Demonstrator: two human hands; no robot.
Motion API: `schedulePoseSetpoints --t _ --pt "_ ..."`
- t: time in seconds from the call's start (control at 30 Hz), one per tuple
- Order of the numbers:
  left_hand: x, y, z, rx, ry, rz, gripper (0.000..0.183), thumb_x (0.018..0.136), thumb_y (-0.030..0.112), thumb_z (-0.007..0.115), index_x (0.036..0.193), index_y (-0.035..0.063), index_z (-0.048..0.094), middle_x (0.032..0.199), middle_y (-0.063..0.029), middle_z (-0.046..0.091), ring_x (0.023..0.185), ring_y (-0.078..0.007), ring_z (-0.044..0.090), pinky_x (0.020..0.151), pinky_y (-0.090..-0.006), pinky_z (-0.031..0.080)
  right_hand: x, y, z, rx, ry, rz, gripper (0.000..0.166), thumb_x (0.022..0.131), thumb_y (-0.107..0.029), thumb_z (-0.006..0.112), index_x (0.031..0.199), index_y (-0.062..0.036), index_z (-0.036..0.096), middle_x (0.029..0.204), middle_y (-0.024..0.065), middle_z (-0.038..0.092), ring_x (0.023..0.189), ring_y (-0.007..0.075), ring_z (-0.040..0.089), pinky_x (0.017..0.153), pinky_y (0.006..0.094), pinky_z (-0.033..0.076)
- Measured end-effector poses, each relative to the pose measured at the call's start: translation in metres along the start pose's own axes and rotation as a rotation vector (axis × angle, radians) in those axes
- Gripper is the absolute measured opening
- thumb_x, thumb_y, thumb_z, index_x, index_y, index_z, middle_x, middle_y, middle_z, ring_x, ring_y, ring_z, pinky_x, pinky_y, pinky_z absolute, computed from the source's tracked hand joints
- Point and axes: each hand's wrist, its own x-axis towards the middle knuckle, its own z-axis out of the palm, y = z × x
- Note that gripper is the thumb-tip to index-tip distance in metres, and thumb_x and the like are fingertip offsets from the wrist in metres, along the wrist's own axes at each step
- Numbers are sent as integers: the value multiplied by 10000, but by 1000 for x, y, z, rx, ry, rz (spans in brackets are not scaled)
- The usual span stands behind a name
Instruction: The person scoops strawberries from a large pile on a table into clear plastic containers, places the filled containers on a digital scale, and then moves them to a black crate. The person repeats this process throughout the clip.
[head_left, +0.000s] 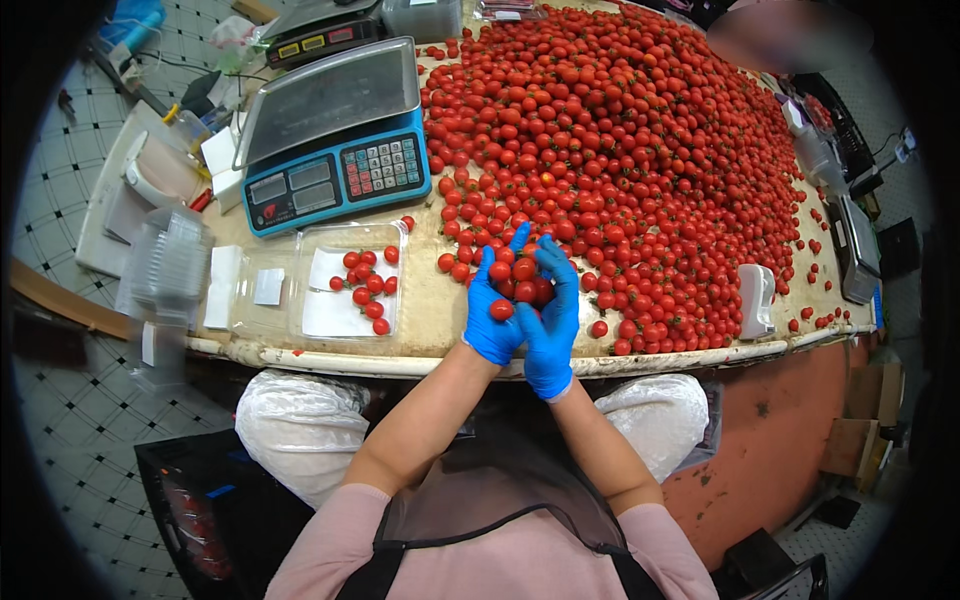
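Note:
My left hand (491, 319) and my right hand (553, 319), both in blue gloves, are cupped together around several cherry tomatoes (523, 268) at the table's near side. The fingers of both hands reach up the sides of this handful. Beyond them spreads a large heap of red cherry tomatoes (600, 135), many with green stems. To the left of my hands lies an open clear plastic clamshell box (400, 300). On the white paper liner (321, 315) inside it rest several cherry tomatoes (367, 281). Its lid (251, 304) is folded out to the left and carries a white label.
A blue digital scale (334, 176) with a metal pan stands behind the box; another scale (322, 37) is further back. Stacked clear boxes (169, 259) stand at the left edge. A white plastic device (756, 300) sits right of the heap. A black crate (217, 510) is lower left.

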Motion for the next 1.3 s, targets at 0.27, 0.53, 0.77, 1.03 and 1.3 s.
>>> schedulePoseSetpoints --t 0.27,0.53,0.77,1.03,1.3 --pt "8 -4 12 1 -55 131 577 1007 393 336 1521 134 302 1555 -159 306 1421 -353 314 1171 -543 251 14 8 0 647 261 222 702 978 -598 400 1401 -38 424 1467 107 394 1366 245 368 1169 409 255" --pt "9 -11 23 246 -51 263 518 1016 249 364 1510 98 324 1532 -136 351 1414 -317 334 1190 -454 256 18 18 -17 919 254 424 721 977 -635 361 1414 -66 426 1411 99 440 1332 238 406 1146 399 298" --pt "10 -40 31 1498 -24 531 495 1047 355 343 1459 98 436 1518 -152 374 1391 -272 369 1158 -408 264 20 17 -22 948 274 531 626 999 -541 405 1416 -75 430 1409 118 474 1302 256 461 1123 397 350" --pt "6 -57 40 1198 8 705 515 1050 381 344 1458 76 417 1500 -124 389 1372 -245 384 1150 -394 294 29 20 -34 1270 235 578 587 998 -454 430 1420 -47 418 1459 187 440 1342 327 437 1148 441 330" --pt "8 -53 44 964 81 686 517 1048 360 386 1474 68 374 1478 -86 405 1335 -206 419 1141 -376 334 31 28 -38 1494 182 581 664 979 -501 409 1448 -32 375 1514 203 359 1406 359 341 1185 480 244"
